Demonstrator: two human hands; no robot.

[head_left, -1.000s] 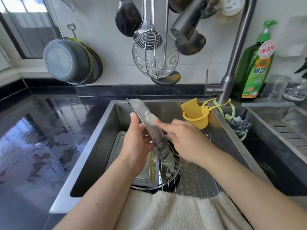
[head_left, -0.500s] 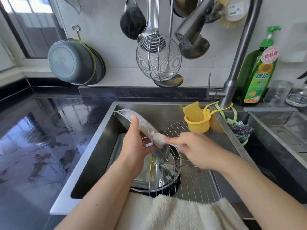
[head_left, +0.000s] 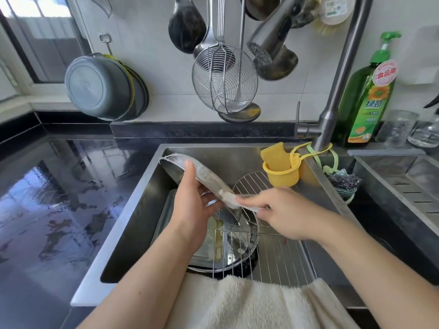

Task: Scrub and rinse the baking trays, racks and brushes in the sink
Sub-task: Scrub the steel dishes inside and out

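Holding a round metal tray (head_left: 204, 184) tilted over the sink (head_left: 142, 193), the left hand (head_left: 193, 205) grips its edge while the right hand (head_left: 282, 212) pinches a white scrubber (head_left: 231, 199) against it. The tray looks stiff, light and soapy, so probably slippery; the rim seems the best place to hold. In the sink lie another tray (head_left: 204, 250) and wire racks (head_left: 273, 257). A yellow cup (head_left: 282, 174) holds a sponge (head_left: 273, 155).

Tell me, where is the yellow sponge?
The yellow sponge stands in a yellow cup at the sink's back right corner, beside the faucet.
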